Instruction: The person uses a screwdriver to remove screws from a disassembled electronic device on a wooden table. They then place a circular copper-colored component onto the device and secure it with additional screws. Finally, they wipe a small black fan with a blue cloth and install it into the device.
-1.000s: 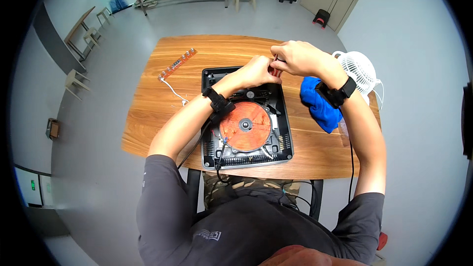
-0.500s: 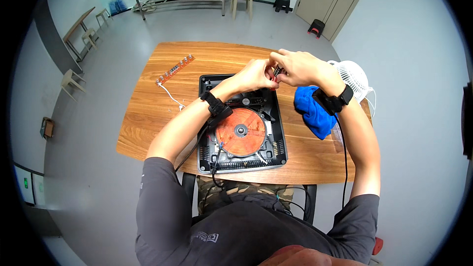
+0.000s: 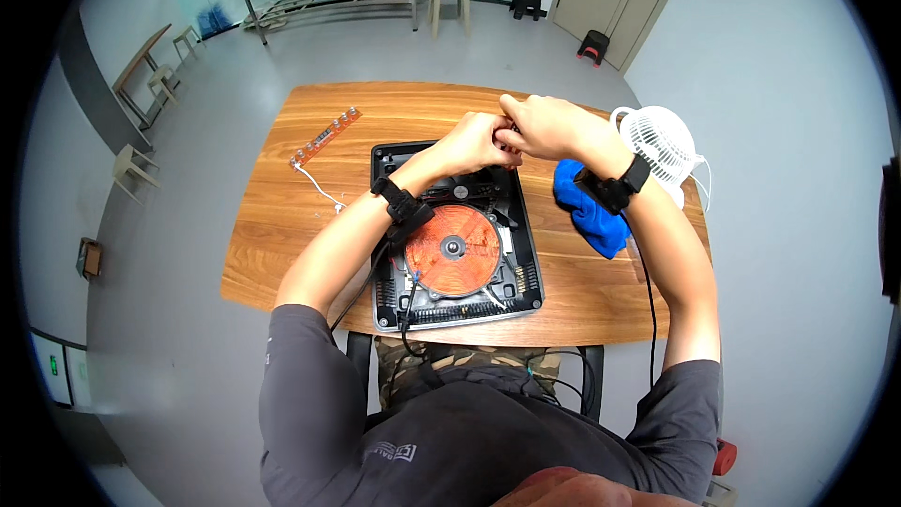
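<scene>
At centre-left of the wooden surface (image 3: 282,244) lies a thin circuit strip (image 3: 326,137), set aside. The opened black cooker base (image 3: 455,244), copper coil (image 3: 453,250) exposed, sits mid-frame. Above its upper edge, the left hand (image 3: 472,144) and right hand (image 3: 540,126) pinch together; what they hold is hidden. A blue cloth (image 3: 587,208) and white fan (image 3: 663,143) wait at right.
</scene>
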`<state>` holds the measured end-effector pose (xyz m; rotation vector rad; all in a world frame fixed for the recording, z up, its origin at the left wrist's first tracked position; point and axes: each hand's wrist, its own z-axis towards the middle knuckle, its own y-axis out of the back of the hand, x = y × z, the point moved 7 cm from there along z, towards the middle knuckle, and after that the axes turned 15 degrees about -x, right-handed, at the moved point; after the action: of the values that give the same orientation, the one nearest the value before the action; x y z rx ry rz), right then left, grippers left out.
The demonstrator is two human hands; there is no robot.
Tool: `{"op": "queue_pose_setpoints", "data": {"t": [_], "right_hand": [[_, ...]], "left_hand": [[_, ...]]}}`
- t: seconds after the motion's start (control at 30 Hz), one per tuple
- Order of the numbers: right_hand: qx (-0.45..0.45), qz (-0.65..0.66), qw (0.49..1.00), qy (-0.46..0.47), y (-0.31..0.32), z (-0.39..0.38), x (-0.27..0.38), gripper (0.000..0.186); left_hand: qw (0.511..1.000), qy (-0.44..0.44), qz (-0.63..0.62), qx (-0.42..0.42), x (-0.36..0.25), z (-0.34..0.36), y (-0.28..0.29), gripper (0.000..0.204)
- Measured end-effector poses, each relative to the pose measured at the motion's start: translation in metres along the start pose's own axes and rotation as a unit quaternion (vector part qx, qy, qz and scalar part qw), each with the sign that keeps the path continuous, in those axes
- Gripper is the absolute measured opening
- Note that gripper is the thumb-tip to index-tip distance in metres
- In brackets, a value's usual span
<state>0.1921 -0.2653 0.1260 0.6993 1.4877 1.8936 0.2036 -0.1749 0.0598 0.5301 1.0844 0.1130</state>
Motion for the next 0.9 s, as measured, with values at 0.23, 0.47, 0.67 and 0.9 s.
{"op": "queue_pose_setpoints", "data": {"t": [0.23, 0.47, 0.67, 0.9], "right_hand": [[0.029, 0.036, 0.999, 0.017, 0.005, -0.004, -0.009, 0.039], [0.050, -0.057, 0.996, -0.040, 0.005, 0.003, -0.007, 0.052], [0.056, -0.099, 0.993, -0.044, 0.013, -0.001, 0.003, 0.052], [0.012, 0.045, 0.998, 0.033, 0.004, -0.004, -0.005, 0.042]], "left_hand": [[0.999, -0.040, -0.013, 0.011, 0.010, 0.003, 0.001, 0.024], [0.999, -0.032, -0.007, -0.023, 0.007, 0.002, -0.001, 0.026], [0.999, -0.032, 0.009, -0.021, -0.006, -0.001, 0.003, 0.035], [1.000, -0.013, -0.001, -0.005, 0.003, 0.001, -0.001, 0.043]]}}
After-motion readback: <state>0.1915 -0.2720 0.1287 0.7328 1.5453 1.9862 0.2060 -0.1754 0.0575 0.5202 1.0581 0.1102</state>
